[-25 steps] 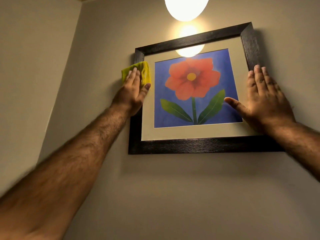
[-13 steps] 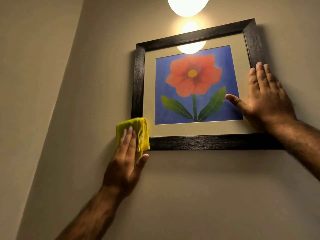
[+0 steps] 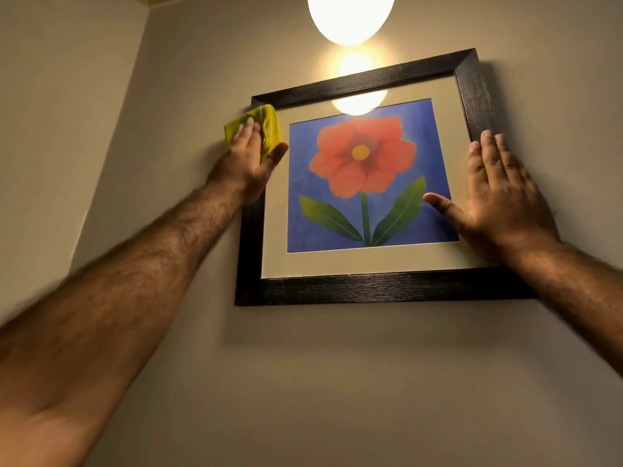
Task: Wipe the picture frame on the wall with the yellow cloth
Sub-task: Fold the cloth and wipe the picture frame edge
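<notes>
A dark wooden picture frame (image 3: 371, 288) hangs on the beige wall, holding a red flower on blue inside a cream mat. My left hand (image 3: 247, 160) presses a folded yellow cloth (image 3: 268, 128) flat against the frame's left side, just under its top-left corner. The hand and cloth hide that stretch of the frame. My right hand (image 3: 502, 193) lies flat with spread fingers on the frame's right side, thumb resting on the glass over the picture.
A glowing round lamp (image 3: 350, 15) hangs just above the frame and reflects in the glass. A room corner (image 3: 111, 136) runs down the wall left of the frame. Bare wall lies below the frame.
My left hand slid the cloth from the upper left side down to the bottom-left corner, then back up to the top-left corner. My right hand stayed on the right side.
</notes>
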Demonstrator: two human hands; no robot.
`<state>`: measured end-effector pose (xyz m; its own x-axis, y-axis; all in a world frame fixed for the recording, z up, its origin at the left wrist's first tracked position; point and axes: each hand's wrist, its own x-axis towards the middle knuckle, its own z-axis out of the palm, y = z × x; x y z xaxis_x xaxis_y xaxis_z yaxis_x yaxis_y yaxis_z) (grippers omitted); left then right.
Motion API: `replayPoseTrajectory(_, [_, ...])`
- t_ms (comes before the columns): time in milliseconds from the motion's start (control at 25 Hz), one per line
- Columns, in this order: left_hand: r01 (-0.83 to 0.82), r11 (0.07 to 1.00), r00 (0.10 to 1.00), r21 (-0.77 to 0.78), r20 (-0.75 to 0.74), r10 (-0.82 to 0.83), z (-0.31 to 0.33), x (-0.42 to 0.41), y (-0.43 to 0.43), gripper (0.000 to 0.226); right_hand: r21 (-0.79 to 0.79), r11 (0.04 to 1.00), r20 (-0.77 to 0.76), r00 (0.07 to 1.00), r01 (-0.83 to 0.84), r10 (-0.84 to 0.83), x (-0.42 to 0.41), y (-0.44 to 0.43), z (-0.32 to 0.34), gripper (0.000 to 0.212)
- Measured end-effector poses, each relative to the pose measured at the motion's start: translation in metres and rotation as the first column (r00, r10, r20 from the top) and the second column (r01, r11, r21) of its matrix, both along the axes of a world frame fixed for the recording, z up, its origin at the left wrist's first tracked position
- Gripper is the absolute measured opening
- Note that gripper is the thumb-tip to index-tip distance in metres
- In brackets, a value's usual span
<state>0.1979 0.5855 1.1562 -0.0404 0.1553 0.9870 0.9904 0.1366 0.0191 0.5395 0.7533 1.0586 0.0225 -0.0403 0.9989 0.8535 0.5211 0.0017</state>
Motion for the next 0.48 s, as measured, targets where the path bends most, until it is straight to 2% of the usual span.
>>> replayPoseTrajectory(120, [0.033,0.998,0.999,0.05,0.0,-0.033,-0.025,0.002,0.009,0.087,-0.002,1.0,0.008,1.0,0.008,-0.008,0.0,0.0,-0.001,0.113])
replayPoseTrajectory(240, [0.075,0.992,0.997,0.101,-0.017,-0.073,-0.089,0.0,0.012,0.084,-0.011,1.0,0.013,1.0,0.003,-0.002,-0.001,-0.003,0.0,0.113])
replayPoseTrajectory(400, [0.078,0.996,0.995,0.04,-0.064,-0.075,-0.184,-0.003,0.0,0.092,-0.024,1.0,0.002,1.0,-0.008,0.008,-0.001,-0.006,-0.003,0.112])
replayPoseTrajectory(480, [0.078,0.997,0.994,-0.009,-0.07,-0.079,-0.199,-0.004,-0.012,0.087,-0.029,1.0,0.011,1.0,-0.011,0.011,-0.001,-0.008,-0.004,0.112])
